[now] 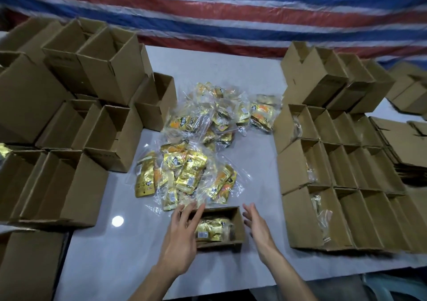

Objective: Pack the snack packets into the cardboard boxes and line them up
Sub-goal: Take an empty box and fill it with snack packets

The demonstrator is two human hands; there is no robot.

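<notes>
A red, white and blue striped tarp hung across the whole back of the scene. Below it lay a pale table, crowded on both sides.

On the left stood stacked, open-topped empty boxes, some tilted on top of others. On the right, rows of boxes stood edge to edge in lines, with a few more stacked behind them. The three nearest the middle of the table showed wrapped packets inside. A stack of flattened cardboard lay at the far right.

Between the two groups, a loose pile of snack packets, gold and orange in clear wrap, spread over the middle of the table.

At the near end of that pile sat one small open box, with gold packets in the box lying flat at the bottom.

The left hand lay over the box's left wall, its fingers straight and slightly fanned, tips reaching the far rim just short of the pile. It gripped nothing. Whether it pressed on the cardboard could not be told.

The right hand was held edge-on just beside the box's right wall, fingers straight and a little apart, holding nothing. Contact with the wall could not be made out.

A small round spot of glare shone on the table, left of the hands.
</notes>
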